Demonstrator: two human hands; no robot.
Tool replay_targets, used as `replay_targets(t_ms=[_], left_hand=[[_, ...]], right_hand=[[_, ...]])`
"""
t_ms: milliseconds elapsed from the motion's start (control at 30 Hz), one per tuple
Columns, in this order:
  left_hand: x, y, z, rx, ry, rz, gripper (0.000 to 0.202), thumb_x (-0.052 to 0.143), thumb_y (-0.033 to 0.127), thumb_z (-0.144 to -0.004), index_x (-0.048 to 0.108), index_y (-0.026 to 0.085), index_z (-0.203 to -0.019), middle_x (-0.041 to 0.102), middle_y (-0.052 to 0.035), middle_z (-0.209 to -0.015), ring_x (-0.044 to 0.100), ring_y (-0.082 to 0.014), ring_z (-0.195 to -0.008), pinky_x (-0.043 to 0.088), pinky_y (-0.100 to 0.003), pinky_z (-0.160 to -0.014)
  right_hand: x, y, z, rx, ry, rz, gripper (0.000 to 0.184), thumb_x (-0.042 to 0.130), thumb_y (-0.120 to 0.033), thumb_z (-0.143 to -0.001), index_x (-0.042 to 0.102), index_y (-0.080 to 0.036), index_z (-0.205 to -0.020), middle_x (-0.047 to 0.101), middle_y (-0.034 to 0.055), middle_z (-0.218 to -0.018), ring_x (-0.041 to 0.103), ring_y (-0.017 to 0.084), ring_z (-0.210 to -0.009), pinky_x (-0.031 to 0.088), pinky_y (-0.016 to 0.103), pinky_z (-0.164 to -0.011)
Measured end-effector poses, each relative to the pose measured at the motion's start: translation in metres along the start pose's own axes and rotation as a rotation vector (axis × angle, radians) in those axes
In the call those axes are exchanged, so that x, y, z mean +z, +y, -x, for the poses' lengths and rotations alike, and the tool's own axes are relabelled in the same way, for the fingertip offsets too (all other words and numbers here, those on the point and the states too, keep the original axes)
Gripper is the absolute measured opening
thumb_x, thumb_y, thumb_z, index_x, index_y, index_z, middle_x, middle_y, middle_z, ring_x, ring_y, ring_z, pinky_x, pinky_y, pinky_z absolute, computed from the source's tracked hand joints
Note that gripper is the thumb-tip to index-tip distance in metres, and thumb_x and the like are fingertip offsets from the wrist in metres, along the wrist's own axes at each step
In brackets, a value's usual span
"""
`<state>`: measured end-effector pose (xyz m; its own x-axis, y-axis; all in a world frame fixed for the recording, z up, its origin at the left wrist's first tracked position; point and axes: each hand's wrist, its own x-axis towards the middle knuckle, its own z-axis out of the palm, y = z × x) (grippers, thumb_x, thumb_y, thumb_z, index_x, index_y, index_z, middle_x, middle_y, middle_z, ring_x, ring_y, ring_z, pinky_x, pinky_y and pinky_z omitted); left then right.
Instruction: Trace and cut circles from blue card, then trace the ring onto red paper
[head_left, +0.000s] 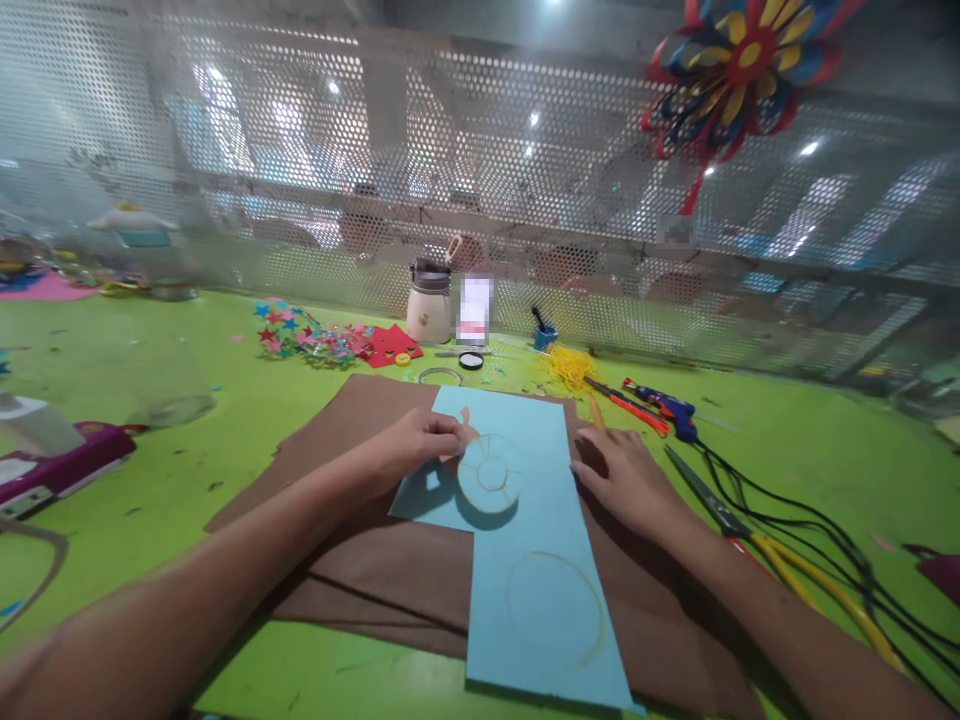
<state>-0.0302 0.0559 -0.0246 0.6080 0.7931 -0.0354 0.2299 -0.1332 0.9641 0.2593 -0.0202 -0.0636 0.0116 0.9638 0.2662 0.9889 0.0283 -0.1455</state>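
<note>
My left hand (431, 440) is closed in a pinch at the left edge of a round light-blue disc (491, 474) marked with a ring and spoke lines. The disc is raised and casts a shadow on the light-blue sheet (536, 540) below. A small tan piece (466, 422) shows beside the fingertips; its kind is unclear. Lower on the sheet is a drawn circle outline (555, 608). At the sheet's right edge, my right hand (626, 475) has curled fingers, with a thin yellowish pencil-like stick (596, 412) poking up from them. Brown sheets (390, 570) lie underneath.
Scissors (720, 510), a blue glue gun (667, 408) and black cables (817, 530) lie right. Behind are yellow shreds (570, 368), a white flask (429, 305), a phone (474, 308) and star garlands (307, 335). A purple power strip (90, 460) sits left.
</note>
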Motion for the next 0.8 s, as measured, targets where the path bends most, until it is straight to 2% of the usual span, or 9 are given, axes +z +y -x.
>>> replay_targets(t_ms=[133, 433, 600, 800], left_hand=[[0.0, -0.001, -0.002, -0.019, 0.0, 0.017, 0.02, 0.066, 0.032, -0.065, 0.059, 0.015, -0.056, 0.052, -0.0006, -0.059, 0.044, -0.0141, -0.062, 0.033, -0.029, -0.062], [0.008, 0.007, 0.011, -0.033, 0.004, 0.069, 0.02, 0.062, 0.034, -0.071, 0.056, 0.016, -0.063, 0.052, -0.0006, -0.063, 0.044, -0.0131, -0.058, 0.033, -0.027, -0.055], [0.002, -0.003, 0.002, -0.022, -0.007, 0.045, 0.023, 0.065, 0.037, -0.071, 0.06, 0.015, -0.067, 0.054, -0.0007, -0.062, 0.045, -0.0124, -0.058, 0.033, -0.027, -0.056], [-0.006, -0.018, -0.014, 0.022, -0.056, -0.042, 0.038, 0.072, 0.051, -0.069, 0.061, 0.015, -0.07, 0.057, -0.0001, -0.061, 0.05, -0.0132, -0.06, 0.039, -0.029, -0.063]], right_hand=[[-0.003, 0.001, -0.003, 0.037, -0.037, 0.031, 0.035, 0.054, -0.034, -0.091, 0.064, -0.017, -0.12, 0.065, 0.0154, -0.115, 0.053, 0.033, -0.104, 0.04, 0.041, -0.088], [0.01, 0.006, -0.008, 0.035, 0.02, -0.001, 0.031, 0.058, -0.032, -0.089, 0.069, -0.02, -0.115, 0.065, 0.0136, -0.115, 0.054, 0.031, -0.105, 0.04, 0.039, -0.085], [0.019, 0.01, -0.011, 0.052, 0.107, -0.054, 0.028, 0.057, -0.029, -0.089, 0.071, -0.02, -0.113, 0.066, 0.0134, -0.111, 0.054, 0.029, -0.103, 0.042, 0.038, -0.084], [0.023, 0.011, -0.014, 0.06, 0.256, -0.155, 0.024, 0.052, -0.024, -0.092, 0.072, -0.02, -0.104, 0.064, 0.011, -0.1, 0.053, 0.027, -0.102, 0.042, 0.036, -0.087]])
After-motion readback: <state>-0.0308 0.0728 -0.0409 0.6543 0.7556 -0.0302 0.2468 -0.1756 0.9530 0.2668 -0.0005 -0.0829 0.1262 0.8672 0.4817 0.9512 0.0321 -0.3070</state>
